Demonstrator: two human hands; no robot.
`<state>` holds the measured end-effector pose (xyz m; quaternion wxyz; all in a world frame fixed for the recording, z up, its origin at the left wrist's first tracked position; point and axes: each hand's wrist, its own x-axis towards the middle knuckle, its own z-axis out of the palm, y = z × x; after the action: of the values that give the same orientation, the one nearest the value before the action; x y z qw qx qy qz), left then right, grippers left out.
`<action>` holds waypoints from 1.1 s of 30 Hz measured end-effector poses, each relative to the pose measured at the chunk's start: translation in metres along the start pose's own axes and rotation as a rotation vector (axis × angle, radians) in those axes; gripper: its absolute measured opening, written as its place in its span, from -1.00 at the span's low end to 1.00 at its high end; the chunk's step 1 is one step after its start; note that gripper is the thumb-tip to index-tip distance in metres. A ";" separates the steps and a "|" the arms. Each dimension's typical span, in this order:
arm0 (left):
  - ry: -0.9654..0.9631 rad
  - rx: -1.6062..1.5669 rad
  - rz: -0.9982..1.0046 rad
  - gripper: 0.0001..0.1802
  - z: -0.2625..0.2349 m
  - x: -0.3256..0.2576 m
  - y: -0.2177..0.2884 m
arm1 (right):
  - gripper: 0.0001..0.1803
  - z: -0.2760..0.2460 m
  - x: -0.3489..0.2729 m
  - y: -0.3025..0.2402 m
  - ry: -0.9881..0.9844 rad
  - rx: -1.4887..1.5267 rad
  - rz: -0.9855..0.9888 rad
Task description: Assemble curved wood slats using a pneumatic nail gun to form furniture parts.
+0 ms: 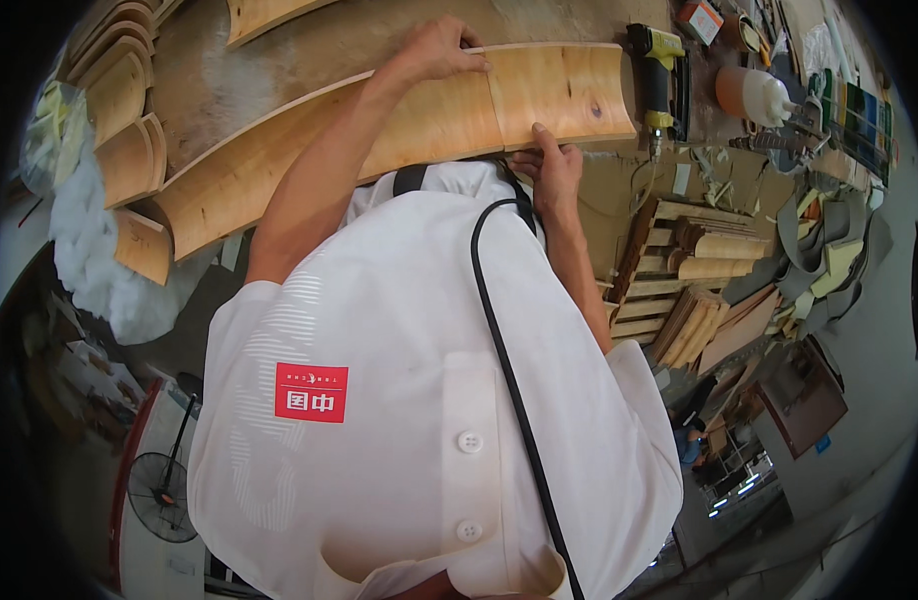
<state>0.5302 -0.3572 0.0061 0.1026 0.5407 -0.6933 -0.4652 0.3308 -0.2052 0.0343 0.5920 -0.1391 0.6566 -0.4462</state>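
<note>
A long curved plywood panel (409, 120) lies across the bench in front of me. Its right end meets a shorter curved plywood panel (569, 95) at a thin seam. Across the long panel reaches my left arm, and my left hand (441, 50) is closed over the far edge beside the seam. My right hand (553, 172) holds the near edge of the shorter panel, thumb up against the rim and fingers bent low, partly hidden under it. To the right of the shorter panel lies a yellow and black air nail gun (661, 75).
Stacked curved plywood pieces (119, 95) stand at the left, above white stuffing (114, 270). A bottle of orange liquid (749, 95) and small boxes (701, 20) sit right of the nail gun. More curved pieces rest on a wooden pallet (644, 285). A fan (164, 495) stands lower left.
</note>
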 end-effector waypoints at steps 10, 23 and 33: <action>0.040 0.047 0.016 -0.55 0.002 -0.002 0.001 | -0.72 -0.016 -0.007 0.018 -0.323 -0.170 -0.050; -0.005 -0.009 -0.002 -0.54 -0.004 -0.001 0.003 | -0.69 -0.018 0.014 0.013 -0.087 0.019 -0.090; 0.031 -0.090 0.041 -0.47 -0.005 -0.012 0.004 | -0.79 0.013 0.033 -0.123 -0.025 0.084 -0.508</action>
<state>0.5358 -0.3503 0.0162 0.1472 0.5284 -0.6809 -0.4853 0.2910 -0.3036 0.1061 0.4744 -0.2803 0.5739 -0.6058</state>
